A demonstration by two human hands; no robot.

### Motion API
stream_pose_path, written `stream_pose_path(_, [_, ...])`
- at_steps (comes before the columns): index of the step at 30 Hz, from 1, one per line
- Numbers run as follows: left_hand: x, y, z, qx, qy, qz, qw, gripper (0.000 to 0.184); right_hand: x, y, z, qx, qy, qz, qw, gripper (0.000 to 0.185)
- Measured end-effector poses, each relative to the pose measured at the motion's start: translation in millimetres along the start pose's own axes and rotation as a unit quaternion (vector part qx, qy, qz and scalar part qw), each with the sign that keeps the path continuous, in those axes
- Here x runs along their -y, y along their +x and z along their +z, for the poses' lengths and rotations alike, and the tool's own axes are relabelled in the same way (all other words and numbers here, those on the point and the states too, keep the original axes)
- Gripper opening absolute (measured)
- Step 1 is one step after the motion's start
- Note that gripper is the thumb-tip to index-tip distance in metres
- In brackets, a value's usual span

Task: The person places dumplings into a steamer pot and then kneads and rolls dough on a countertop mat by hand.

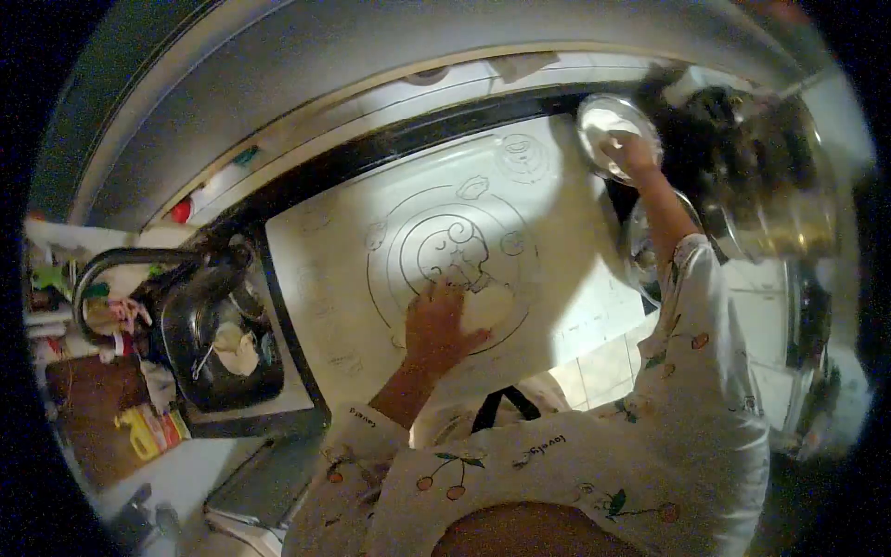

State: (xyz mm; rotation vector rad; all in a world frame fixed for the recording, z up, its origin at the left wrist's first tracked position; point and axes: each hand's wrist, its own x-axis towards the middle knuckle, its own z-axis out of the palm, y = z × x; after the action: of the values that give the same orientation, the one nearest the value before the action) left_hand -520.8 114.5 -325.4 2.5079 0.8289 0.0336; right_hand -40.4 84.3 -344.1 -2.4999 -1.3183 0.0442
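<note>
A white mat (pixel 353 306) with printed circles and a cartoon figure covers the worktop. On its middle lies my left hand (pixel 438 320), palm down with the fingers spread. Beside that hand is a pale, rounded patch (pixel 501 311), perhaps dough, hard to tell from the mat in this light. My right hand (pixel 631 153) reaches into a metal bowl (pixel 587 139) at the mat's far right corner. White flour-like powder (pixel 608 121) fills the bowl, and the fingers are bent together in it. Their tips are partly hidden.
A second metal bowl (pixel 640 246) stands under my right forearm. Big shiny metal pots (pixel 780 186) are at the right. To the left is a dark sink (pixel 213 371) with a black curved faucet (pixel 88 269). A yellow bottle (pixel 139 434) lies near the sink.
</note>
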Motion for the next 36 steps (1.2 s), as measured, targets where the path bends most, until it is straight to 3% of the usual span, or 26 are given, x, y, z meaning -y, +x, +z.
stream_pose_path(2, [-3.9, -32.7, 17.8, 0.006, 0.052, -0.002, 0.999, 0.07, 28.4, 3.7, -9.8, 0.064, -0.043, -0.055, 0.996, 0.026])
stream_pose_path(6, [-15.3, -105.1, 74.6, -0.125, 0.151, 0.065, 0.979, 0.055, 6.5, 33.1, 20.0, 0.15, -0.293, -0.082, 0.941, 0.023])
stream_pose_path(7, [-16.6, -117.8, 85.6, -0.143, 0.157, 0.084, 0.974, 0.052, 27.7, 18.0, 6.9, -0.023, -0.152, 0.007, 0.988, 0.021])
stream_pose_path(8, [-15.6, -126.4, 96.7, -0.162, 0.163, 0.102, 0.968, 0.05, 47.1, 3.4, -13.9, -0.082, 0.021, -0.014, 0.996, 0.02])
stream_pose_path(10, [-15.4, -125.1, 95.2, -0.165, 0.167, 0.096, 0.967, 0.052, 66.0, -9.3, -3.8, -0.158, 0.062, -0.064, 0.983, 0.017])
stream_pose_path(11, [-15.4, -119.9, 87.5, -0.169, 0.147, 0.095, 0.97, 0.053, 81.9, -29.2, 10.0, -0.096, 0.157, -0.045, 0.982, 0.016])
stream_pose_path(13, [-15.1, -105.9, 72.8, -0.166, 0.117, 0.088, 0.975, 0.053, 126.4, -91.1, 73.2, 0.122, 0.433, 0.025, 0.893, 0.018])
stream_pose_path(14, [-14.6, -96.4, 67.2, -0.161, 0.107, 0.08, 0.978, 0.053, 154.4, -121.1, 92.7, 0.186, 0.448, 0.003, 0.874, 0.021])
stream_pose_path(15, [-13.4, -88.7, 62.3, -0.156, 0.097, 0.073, 0.98, 0.054, 205.8, -143.4, 65.2, 0.179, 0.24, -0.148, 0.943, 0.031])
stream_pose_path(17, [-7.4, -74.3, 53.0, -0.141, 0.066, 0.06, 0.986, 0.055, 231.1, -158.4, 76.6, 0.12, 0.245, -0.189, 0.943, 0.054])
stream_pose_path(20, [-5.0, -74.6, 55.4, -0.117, 0.058, 0.053, 0.99, 0.058, 263.9, -160.3, 105.9, 0.0, 0.065, -0.174, 0.983, 0.067])
stream_pose_path(22, [-4.3, -77.0, 65.4, -0.116, 0.071, 0.058, 0.989, 0.06, 316.9, -169.2, 107.7, 0.147, 0.066, -0.295, 0.942, 0.069])
stream_pose_path(24, [-4.8, -88.5, 80.2, -0.125, 0.088, 0.07, 0.986, 0.061, 355.1, -183.9, 104.8, 0.292, 0.066, -0.401, 0.866, 0.072])
stream_pose_path(27, [-0.5, -99.8, 87.8, -0.153, 0.09, 0.113, 0.978, 0.063, 321.4, -195.4, 113.0, 0.225, 0.08, -0.576, 0.782, 0.068])
stream_pose_path(29, [-3.8, -90.5, 72.1, -0.136, 0.075, 0.089, 0.984, 0.066, 264.1, -192.0, 109.8, 0.176, 0.087, -0.535, 0.822, 0.063])
stream_pose_path(31, [-3.9, -67.1, 53.5, -0.118, 0.053, 0.052, 0.99, 0.069, 246.1, -189.5, 67.6, 0.266, -0.019, -0.362, 0.893, 0.062])
stream_pose_path(32, [-0.2, -45.2, 43.9, -0.107, 0.038, 0.029, 0.993, 0.07, 242.9, -195.2, 58.4, 0.307, 0.108, -0.225, 0.918, 0.06])
stream_pose_path(33, [1.6, -27.5, 35.2, -0.093, 0.023, 0.006, 0.995, 0.071, 239.7, -205.9, 51.0, 0.336, 0.232, -0.077, 0.91, 0.059])
stream_pose_path(35, [6.9, -3.2, 9.8, -0.13, 0.012, 0.025, 0.991, 0.07, 244.6, -232.2, 39.5, 0.303, 0.304, -0.01, 0.903, 0.061])
stream_pose_path(36, [7.5, 3.1, 3.8, -0.149, 0.006, 0.033, 0.988, 0.069, 258.3, -248.7, 37.2, 0.253, 0.257, -0.097, 0.928, 0.064])
